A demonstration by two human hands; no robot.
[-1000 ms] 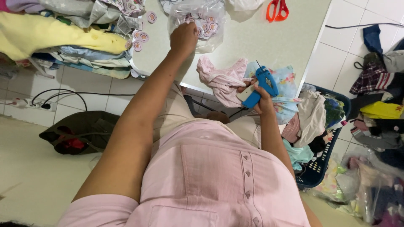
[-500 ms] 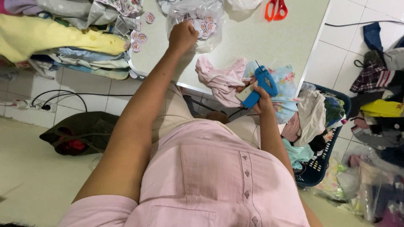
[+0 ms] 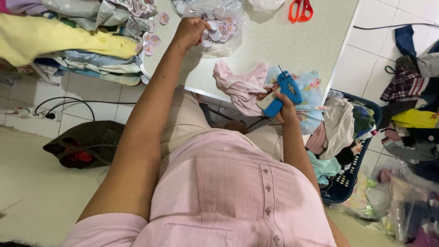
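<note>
My left hand [image 3: 188,31] reaches far across the pale table [image 3: 279,50] into a clear plastic bag [image 3: 219,28] full of small round tags; its fingers are closed at the bag's mouth, and what they hold is hidden. My right hand [image 3: 287,110] grips a blue tagging gun [image 3: 283,91] with its needle pointing up, over a pink garment [image 3: 242,87] and a light blue printed garment [image 3: 307,91] lying at the table's near edge.
A stack of folded clothes [image 3: 68,41] lies at the left with loose round tags [image 3: 152,40] beside it. Orange scissors [image 3: 300,10] lie at the far side. A dark blue laundry basket [image 3: 352,151] of clothes stands on the floor at right. A dark bag [image 3: 82,145] and cables lie at left.
</note>
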